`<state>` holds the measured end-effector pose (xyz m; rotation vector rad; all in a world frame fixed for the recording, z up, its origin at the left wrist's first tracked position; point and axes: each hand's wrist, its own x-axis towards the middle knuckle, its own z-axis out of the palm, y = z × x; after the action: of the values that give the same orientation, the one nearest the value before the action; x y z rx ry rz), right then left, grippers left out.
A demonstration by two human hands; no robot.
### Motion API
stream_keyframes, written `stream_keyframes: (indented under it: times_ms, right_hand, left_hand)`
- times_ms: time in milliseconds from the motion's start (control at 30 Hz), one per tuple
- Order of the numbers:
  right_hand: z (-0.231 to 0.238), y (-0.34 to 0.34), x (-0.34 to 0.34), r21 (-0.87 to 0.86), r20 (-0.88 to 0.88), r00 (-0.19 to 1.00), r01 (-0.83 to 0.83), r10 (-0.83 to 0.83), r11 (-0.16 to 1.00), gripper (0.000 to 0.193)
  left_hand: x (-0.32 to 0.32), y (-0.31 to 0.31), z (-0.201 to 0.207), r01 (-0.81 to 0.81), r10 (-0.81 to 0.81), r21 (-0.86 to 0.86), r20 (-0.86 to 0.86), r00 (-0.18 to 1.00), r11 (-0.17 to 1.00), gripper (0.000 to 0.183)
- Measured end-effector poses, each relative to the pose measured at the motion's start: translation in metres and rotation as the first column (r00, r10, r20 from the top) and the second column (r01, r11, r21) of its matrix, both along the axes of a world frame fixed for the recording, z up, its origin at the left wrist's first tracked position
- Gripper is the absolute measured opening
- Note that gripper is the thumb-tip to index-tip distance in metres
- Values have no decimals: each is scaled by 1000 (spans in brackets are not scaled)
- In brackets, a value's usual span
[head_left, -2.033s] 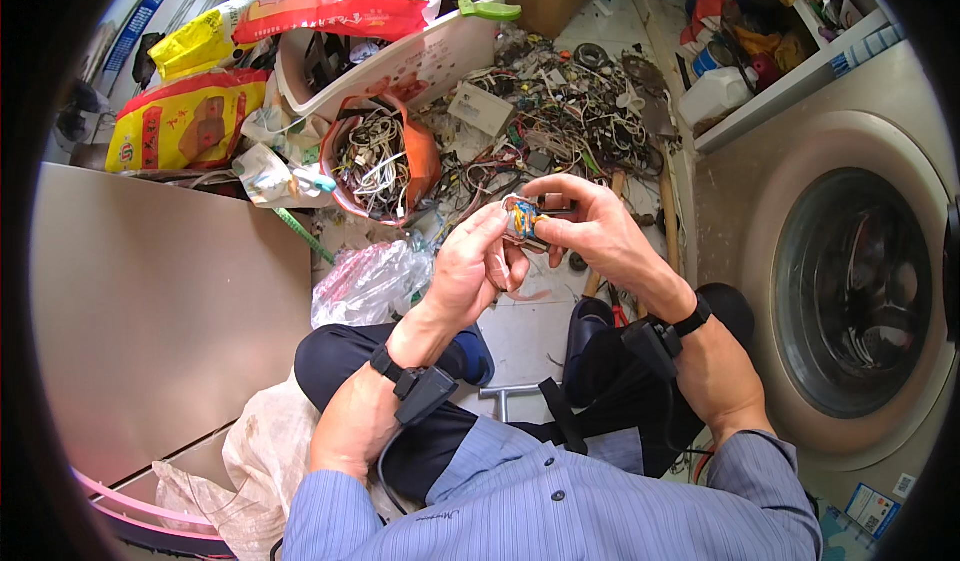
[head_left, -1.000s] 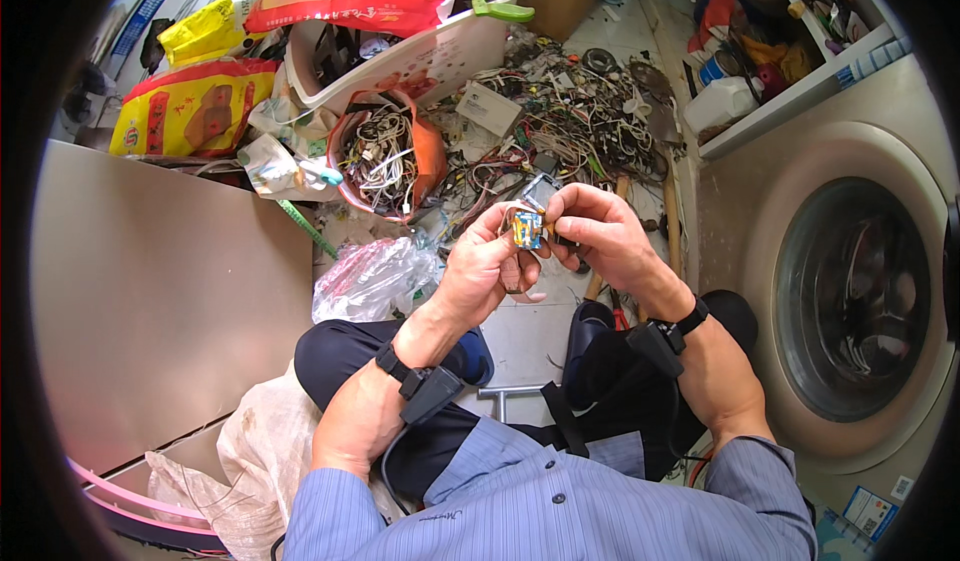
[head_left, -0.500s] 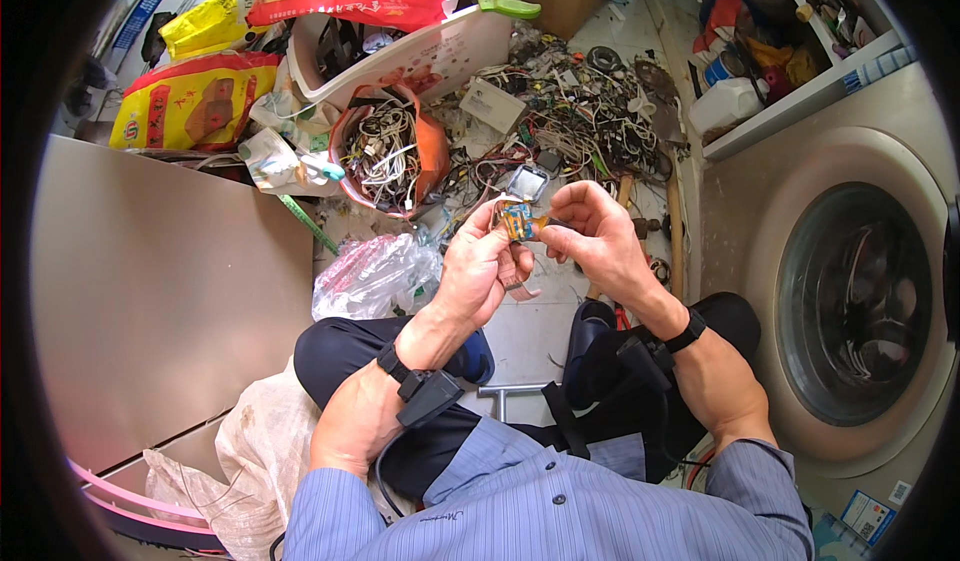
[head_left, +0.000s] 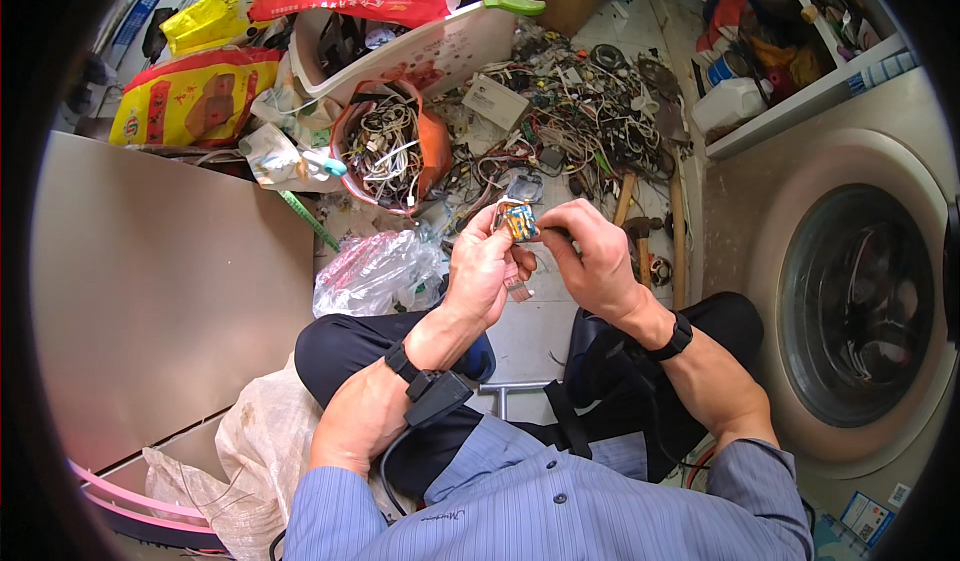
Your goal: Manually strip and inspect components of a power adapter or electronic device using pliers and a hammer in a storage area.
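My left hand and my right hand meet in front of my chest, both pinching a small electronic part with orange, blue and yellow bits. The left fingers grip it from the left and below, the right fingertips press on its right side. A small pinkish scrap hangs under my left palm. Both wrists carry black bands. Just beyond the hands lies a tangle of wires and cables on the floor.
An orange bowl full of cables stands left of the tangle, a white tray behind it. Yellow and red bags lie far left. A washing machine is at the right, a brown board at the left, a clear plastic bag by my knee.
Both hands with the small part have drifted slightly up and right in the picture; the fingers have shifted around the part.
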<state>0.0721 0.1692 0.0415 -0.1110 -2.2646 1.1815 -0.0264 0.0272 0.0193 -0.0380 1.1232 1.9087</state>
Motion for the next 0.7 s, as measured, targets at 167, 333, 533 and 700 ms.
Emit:
stream_keyframes:
  times_ms: [167, 333, 533, 700]
  right_hand:
    - [-1, 2, 1, -525, 245, 961, 23, 125, 851, 29]
    - [6, 1, -5, -3, 156, 984, -90, 89, 996, 40]
    - [7, 15, 0, -313, 193, 979, -8, 72, 950, 20]
    - [11, 29, -1, -827, 273, 897, 34, 348, 561, 20]
  left_hand:
    - [2, 2, 6, -9, 8, -26, -56, 998, 1000, 19]
    - [2, -1, 9, 83, -119, -176, -204, 972, 981, 19]
    - [6, 1, 20, 177, -198, -136, -161, 967, 975, 20]
    - [1, 0, 24, 260, -261, -26, -69, 963, 965, 20]
